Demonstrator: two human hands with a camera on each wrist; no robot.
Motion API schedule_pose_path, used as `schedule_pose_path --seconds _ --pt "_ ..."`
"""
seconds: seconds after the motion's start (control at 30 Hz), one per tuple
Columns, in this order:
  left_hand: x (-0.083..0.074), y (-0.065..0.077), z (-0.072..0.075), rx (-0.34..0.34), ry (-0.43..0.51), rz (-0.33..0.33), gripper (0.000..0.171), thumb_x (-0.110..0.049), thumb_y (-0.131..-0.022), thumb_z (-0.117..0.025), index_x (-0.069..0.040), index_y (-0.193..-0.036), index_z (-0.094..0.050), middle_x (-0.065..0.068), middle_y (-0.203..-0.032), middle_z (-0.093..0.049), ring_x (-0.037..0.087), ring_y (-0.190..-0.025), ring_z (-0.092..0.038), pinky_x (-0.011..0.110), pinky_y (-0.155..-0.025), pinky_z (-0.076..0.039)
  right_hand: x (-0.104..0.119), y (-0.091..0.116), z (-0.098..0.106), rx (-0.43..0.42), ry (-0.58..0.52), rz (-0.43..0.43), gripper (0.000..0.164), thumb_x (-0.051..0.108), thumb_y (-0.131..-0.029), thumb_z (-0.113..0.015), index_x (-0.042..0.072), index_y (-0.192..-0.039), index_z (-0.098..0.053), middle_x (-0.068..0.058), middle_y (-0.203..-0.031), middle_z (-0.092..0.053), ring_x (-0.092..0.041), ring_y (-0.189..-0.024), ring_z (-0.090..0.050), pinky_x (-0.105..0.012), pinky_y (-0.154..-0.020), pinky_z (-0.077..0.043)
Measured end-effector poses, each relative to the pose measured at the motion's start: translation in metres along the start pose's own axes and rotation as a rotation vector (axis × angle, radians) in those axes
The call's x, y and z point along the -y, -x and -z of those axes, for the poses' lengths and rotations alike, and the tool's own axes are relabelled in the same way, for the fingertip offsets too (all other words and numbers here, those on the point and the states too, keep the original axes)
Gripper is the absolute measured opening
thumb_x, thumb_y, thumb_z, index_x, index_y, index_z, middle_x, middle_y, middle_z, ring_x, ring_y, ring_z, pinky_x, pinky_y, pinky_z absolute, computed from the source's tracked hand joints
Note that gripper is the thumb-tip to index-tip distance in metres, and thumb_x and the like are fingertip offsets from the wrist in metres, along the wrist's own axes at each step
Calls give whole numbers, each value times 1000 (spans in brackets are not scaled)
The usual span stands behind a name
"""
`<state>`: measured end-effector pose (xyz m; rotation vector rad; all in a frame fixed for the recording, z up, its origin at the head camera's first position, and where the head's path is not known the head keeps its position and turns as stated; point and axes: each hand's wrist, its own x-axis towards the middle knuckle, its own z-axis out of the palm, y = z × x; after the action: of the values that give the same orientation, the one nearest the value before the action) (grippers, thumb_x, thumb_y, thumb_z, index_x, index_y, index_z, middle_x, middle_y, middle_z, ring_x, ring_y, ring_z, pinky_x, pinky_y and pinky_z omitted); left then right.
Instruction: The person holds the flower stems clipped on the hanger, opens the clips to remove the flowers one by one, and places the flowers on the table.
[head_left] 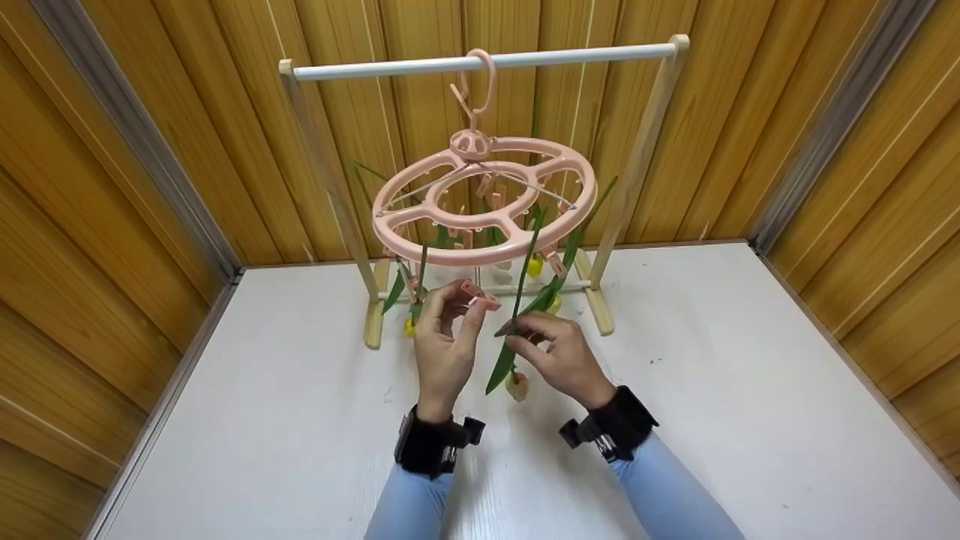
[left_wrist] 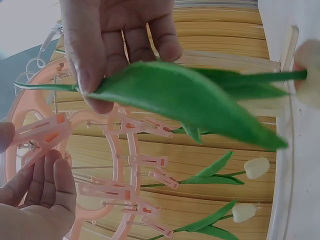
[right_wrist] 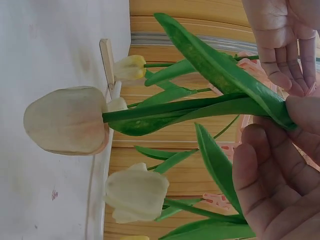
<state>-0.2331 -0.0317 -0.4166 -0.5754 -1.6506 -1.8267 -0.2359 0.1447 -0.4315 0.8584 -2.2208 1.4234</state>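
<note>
My left hand [head_left: 442, 352] pinches a pink clothespin [left_wrist: 42, 132] between thumb and fingers, just below the front rim of a round pink hanger [head_left: 457, 257]. In the left wrist view, the clothespin lies in front of the hanger's ring. To its right, my right hand [head_left: 562, 356] pinches an artificial tulip [right_wrist: 65, 120] by its stem and leaf base. Its pale blossom hangs downward, and its green leaf [left_wrist: 185, 100] spreads below the fingers. The stem's thin end rises past the hanger's rim in the head view.
The hanger hooks over the white bar [head_left: 390, 68] of a wooden stand on a white table [head_left: 300, 420]. Other tulips hang upside down from its clothespins, including a white one [right_wrist: 137, 192] and a yellow-tinged one [right_wrist: 131, 67]. Wood-patterned panels [head_left: 112, 225] enclose the table.
</note>
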Motion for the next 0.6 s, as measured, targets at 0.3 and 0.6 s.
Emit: schedule_pose_path --seconds 0.3,0.6 --pt "1 1 1 -18 -63 17 31 0 -99 -64 8 -128 -61 15 -113 -66 26 -106 -64 29 -88 -52 0 11 9 -45 107 81 8 3 -92 -76 7 -99 -75 1 -89 -71 -12 -76 -64 -26 -66 -53" --pt "3 2 1 36 -209 32 40 -5 -99 -65 4 -137 -59 14 -115 -65 29 -106 -62 34 -88 -54 -2 21 30 -97 167 135 13 -2 -88 -78 4 -99 -74 -1 -88 -70 -13 -78 -65 -16 -69 -49"
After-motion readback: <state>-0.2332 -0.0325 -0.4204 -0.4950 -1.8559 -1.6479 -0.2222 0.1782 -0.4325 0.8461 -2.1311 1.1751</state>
